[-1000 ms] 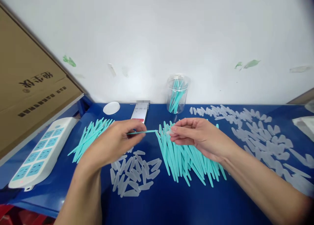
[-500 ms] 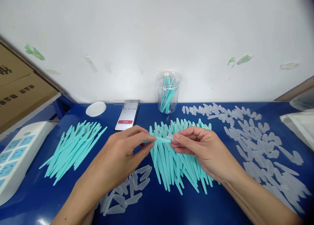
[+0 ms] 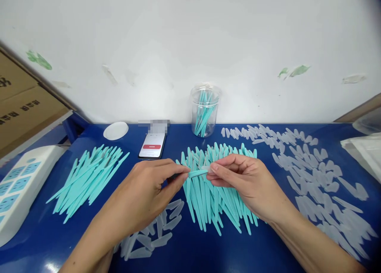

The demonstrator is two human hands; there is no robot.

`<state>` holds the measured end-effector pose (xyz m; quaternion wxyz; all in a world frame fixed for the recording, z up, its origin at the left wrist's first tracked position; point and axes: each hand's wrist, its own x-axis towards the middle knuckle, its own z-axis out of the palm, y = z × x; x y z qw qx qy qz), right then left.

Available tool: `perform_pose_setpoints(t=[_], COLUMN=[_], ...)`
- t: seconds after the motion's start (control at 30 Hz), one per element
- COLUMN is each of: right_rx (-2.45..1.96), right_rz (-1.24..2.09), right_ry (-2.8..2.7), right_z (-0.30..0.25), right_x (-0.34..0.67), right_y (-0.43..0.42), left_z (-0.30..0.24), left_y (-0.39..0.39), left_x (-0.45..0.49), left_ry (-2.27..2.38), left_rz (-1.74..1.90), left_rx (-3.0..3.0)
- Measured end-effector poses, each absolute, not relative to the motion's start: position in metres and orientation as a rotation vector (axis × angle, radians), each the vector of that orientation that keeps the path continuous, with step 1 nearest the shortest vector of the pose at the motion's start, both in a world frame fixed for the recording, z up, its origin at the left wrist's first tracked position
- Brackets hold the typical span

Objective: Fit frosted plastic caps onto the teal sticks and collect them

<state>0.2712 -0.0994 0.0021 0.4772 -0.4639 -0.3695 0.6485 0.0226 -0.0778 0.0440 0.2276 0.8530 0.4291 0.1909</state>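
Note:
My left hand (image 3: 150, 187) pinches one end of a thin teal plastic stick (image 3: 197, 172) held level over the blue table (image 3: 193, 249). My right hand (image 3: 238, 177) pinches a small clear cap (image 3: 206, 168) at the stick's other end. Both hands hover above the middle pile of teal sticks (image 3: 214, 189). A cluster of clear caps (image 3: 157, 233) lies under my left wrist. A second pile of teal sticks (image 3: 87, 177) lies to the left.
A clear jar (image 3: 204, 110) with teal sticks stands at the back by the white wall. A phone (image 3: 152, 145) and a white lid (image 3: 116, 130) lie beside it. Many clear caps (image 3: 312, 177) spread across the right. A white power strip (image 3: 18, 187) and cardboard box (image 3: 20, 106) sit left.
My hands have drawn closer together, so less of the stick shows between them. The view has shifted to the right and the phone screen has changed.

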Motion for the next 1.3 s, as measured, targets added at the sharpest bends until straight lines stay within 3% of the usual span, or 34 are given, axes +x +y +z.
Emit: perform_pose_setpoints(t=[0.3,0.63,0.9,1.3], right_rx=[-1.146,-1.196,-1.238,-1.208], right_rz=[1.683,1.682,1.635,1.611], right_ry=[-1.091,-1.079,-0.870,-0.954], right_z=[0.006,0.009,0.008,0.011], right_x=[0.268,0.274,0.279,0.271], right_y=[-0.104,-0.100,-0.096,-0.099], left_z=[0.043,0.046,0.040,0.033], left_y=[-0.076,-0.070,-0.073,-0.080], left_x=[0.031,0.020,0.023,0.041], left_ry=[1.194,1.151,1.138,1.219], left_rz=[0.308,0.264,0.700,0.719], left_rx=[1.924,1.991,2.215,2.327])
